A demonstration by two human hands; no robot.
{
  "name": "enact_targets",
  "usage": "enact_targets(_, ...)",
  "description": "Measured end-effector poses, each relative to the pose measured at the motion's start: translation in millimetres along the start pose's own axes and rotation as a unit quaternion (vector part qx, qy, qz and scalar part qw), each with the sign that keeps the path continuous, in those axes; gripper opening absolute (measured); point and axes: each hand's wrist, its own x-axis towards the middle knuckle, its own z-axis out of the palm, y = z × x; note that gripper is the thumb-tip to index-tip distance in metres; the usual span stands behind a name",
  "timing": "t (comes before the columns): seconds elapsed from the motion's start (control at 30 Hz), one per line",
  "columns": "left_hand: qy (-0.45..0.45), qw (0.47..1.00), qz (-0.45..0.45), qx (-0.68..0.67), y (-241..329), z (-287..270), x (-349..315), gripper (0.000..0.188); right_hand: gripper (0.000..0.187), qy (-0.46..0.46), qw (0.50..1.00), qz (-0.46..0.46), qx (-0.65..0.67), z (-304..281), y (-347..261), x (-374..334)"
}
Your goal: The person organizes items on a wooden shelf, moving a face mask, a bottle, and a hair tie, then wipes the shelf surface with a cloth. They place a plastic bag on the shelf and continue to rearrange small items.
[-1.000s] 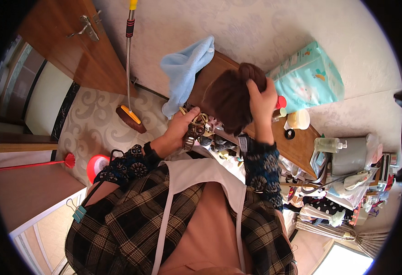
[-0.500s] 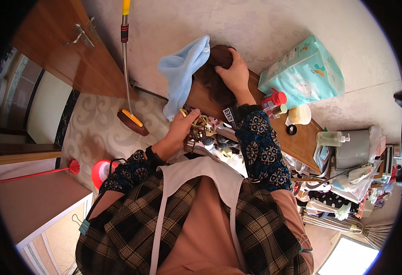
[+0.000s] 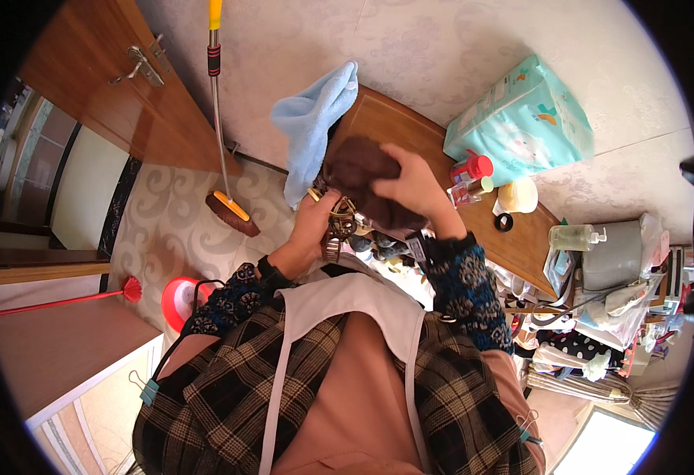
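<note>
My right hand [image 3: 417, 188] grips a dark brown cloth [image 3: 360, 174], thumb and fingers closed on its right side. The cloth hangs bunched over the near edge of a wooden tabletop [image 3: 398, 119]. Close to its left side, my left hand [image 3: 307, 228] is closed around a cluster of gold and brown banded accessories [image 3: 341, 226], whose exact kind I cannot make out. A light blue towel [image 3: 309, 119] drapes over the table's left end, just beyond my left hand.
On the tabletop's right stand a turquoise package [image 3: 521, 127], a red-capped container [image 3: 474, 168], a cream jar [image 3: 519, 195], a black ring [image 3: 504, 222] and a pump bottle [image 3: 575, 237]. A broom [image 3: 232, 212] leans at left. Nearer sits a red basin [image 3: 179, 302].
My right hand has drawn the brown cloth toward me, off the far part of the tabletop, baring the wood there. My left hand has barely moved.
</note>
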Motion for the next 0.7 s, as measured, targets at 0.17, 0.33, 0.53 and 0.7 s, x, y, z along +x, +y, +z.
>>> enact_targets(0.17, -0.022, 0.999, 0.005, -0.023, 1.2, -1.4, -3.3, 0.016, 0.056, 0.000, 0.986, 0.084, 0.141, -23.8, -15.6, -43.9)
enact_targets(0.33, -0.019, 1.000, -0.009, 0.005, 0.5, -4.7, 0.8, 0.018, 0.058, 0.322, 0.913, -0.059, -0.244, -21.5, 4.5, 11.7)
enact_targets(0.53, -0.022, 1.000, -0.002, -0.002, -3.8, -9.7, 5.3, 0.019, 0.068, 0.275, 0.905, 0.080, -0.315, -2.6, 44.6, 39.1)
enact_targets(0.7, -0.048, 0.998, 0.034, 0.005, -6.7, -12.4, 8.2, 0.017, 0.065, 0.243, 0.952, -0.040, -0.182, 14.4, 38.0, 41.2)
